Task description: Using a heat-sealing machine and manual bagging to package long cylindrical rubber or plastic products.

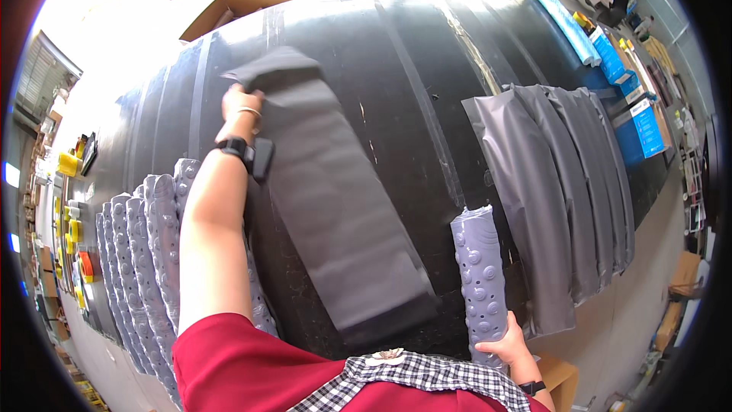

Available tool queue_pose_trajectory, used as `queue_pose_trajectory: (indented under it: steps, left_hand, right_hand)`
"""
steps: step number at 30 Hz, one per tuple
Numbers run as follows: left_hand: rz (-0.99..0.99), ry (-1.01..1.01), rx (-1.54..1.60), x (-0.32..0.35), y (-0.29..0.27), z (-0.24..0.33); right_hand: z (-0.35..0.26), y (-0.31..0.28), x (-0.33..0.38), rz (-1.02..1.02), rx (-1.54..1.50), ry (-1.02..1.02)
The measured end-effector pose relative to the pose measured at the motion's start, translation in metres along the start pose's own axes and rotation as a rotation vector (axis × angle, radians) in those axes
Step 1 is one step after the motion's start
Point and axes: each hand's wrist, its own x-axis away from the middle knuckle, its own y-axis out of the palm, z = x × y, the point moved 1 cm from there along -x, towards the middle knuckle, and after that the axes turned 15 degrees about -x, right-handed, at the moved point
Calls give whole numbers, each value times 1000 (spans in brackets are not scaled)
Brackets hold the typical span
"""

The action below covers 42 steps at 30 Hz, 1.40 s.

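My left hand is stretched far forward over the table, its fingers closed on the far end of a long flat dark grey plastic bag. The bag slants across the black tabletop, its near end close to my body, and its far end is blurred. Lower right, my right hand grips the near end of a rolled grey-purple rubber mat with round bumps and small holes. The roll points away from me, between the flat bag and a row of overlapping grey plastic bags. Whether those bags are filled is hard to tell.
Several bumpy rolled mats lie at the left, partly behind my left arm. A light blue roll and blue boxes line the table's right side. An open cardboard box stands beyond the far edge of the black table.
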Motion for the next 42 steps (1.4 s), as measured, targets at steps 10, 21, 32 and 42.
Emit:
queue_pose_trajectory:
  steps: [10, 21, 32, 42]
  left_hand:
    - [128, 760, -46, 114, 9, -1]
    - [80, 713, 52, 300, 1, -21]
    - [-417, 260, 433, 263, 24, -46]
    - [-330, 197, 302, 249, 30, -60]
  right_hand:
    - [22, 1, -1, -11, -170, -58]
    - [28, 5, 63, 145, 266, -284]
    - [-32, -9, 31, -401, -195, -315]
    - [-115, 72, -47, -554, 120, -434]
